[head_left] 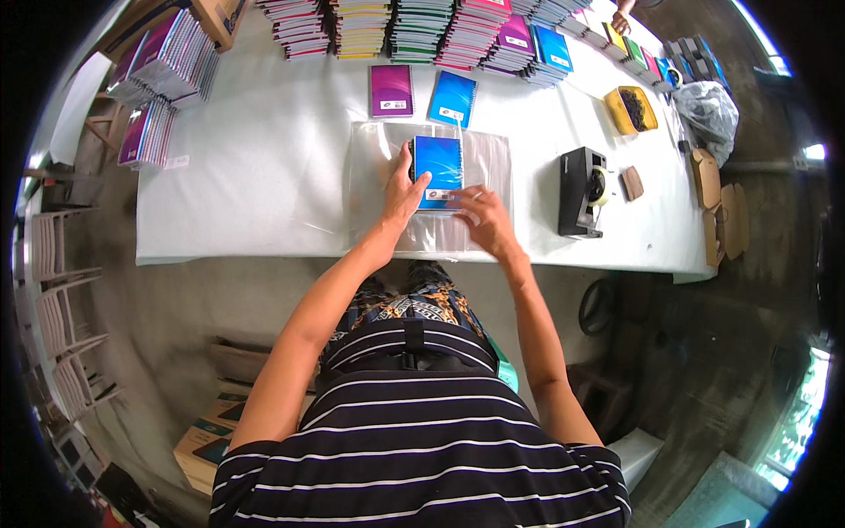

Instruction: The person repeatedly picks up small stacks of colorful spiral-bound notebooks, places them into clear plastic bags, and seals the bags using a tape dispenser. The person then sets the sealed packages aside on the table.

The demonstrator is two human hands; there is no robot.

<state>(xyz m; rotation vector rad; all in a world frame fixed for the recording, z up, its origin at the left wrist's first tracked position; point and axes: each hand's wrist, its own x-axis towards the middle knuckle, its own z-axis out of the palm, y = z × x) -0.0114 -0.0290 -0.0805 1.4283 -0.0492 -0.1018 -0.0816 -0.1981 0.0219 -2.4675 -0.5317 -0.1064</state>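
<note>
A blue spiral notebook (438,158) with a white label near its lower edge lies in front of me, with a glossy sheen over its cover. My left hand (407,191) is closed round its left side, thumb on the cover. At the lower right corner, my right hand (482,216) has its fingers bent together by the label; whatever they pinch is too small to make out. Beneath the notebook are clear plastic bags (370,154) spread flat. Just beyond them lie a purple notebook (391,91) and another blue notebook (453,99).
Several notebook stacks (361,26) line the far side of the white table (255,194), with more purple stacks (167,66) at far left. A black tape dispenser (576,194), a brown block (632,183) and a yellow tub (631,110) stand right. Another person's hand (621,24) shows far right.
</note>
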